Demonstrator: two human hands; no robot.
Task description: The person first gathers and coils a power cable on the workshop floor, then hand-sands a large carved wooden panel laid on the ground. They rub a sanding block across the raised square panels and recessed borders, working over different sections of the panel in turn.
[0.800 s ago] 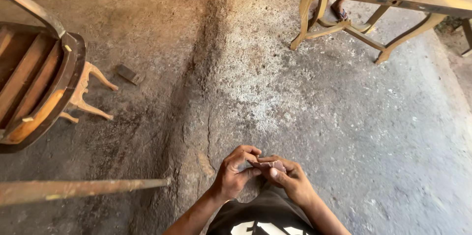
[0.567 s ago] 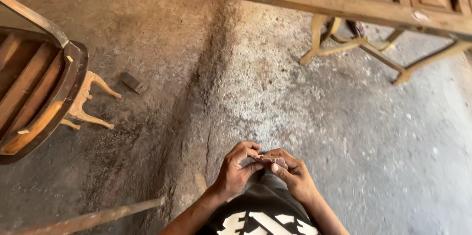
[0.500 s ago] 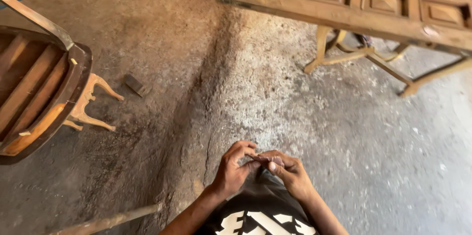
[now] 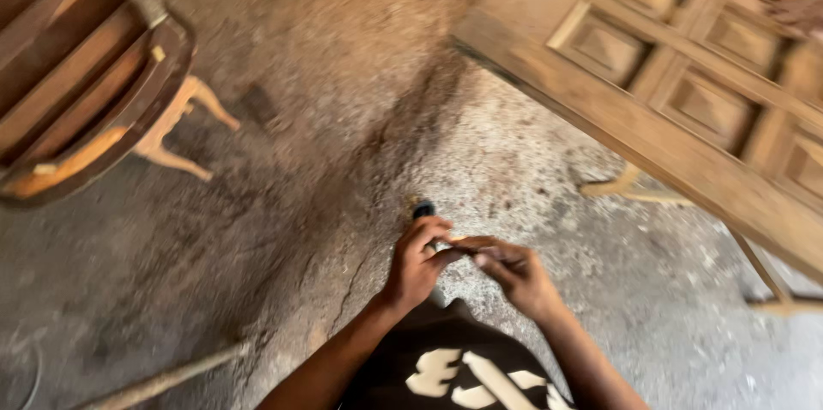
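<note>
Frame is blurring, person is standing over a dusty concrete floor [image 4: 283, 230]. Far left of the grip, a curved wooden frame [image 4: 94, 110] is lying on the ground; a thin wooden strip [image 4: 163, 382] is lying low left. Left hand [image 4: 416, 266] is curling closed, fingertips pinching a small thin object [image 4: 459, 244] held between both hands; something dark [image 4: 423, 209] is poking out just above its knuckles, unclear what. Right hand [image 4: 514, 274] is closing on the same piece from the other side, fingers meeting the left's. Right of the grip, a panelled wooden door [image 4: 686, 110] is resting on trestles. Risk, as I judge it: the tiny piece is slipping from a fingertip-only pinch and vanishing in the floor grit.
</note>
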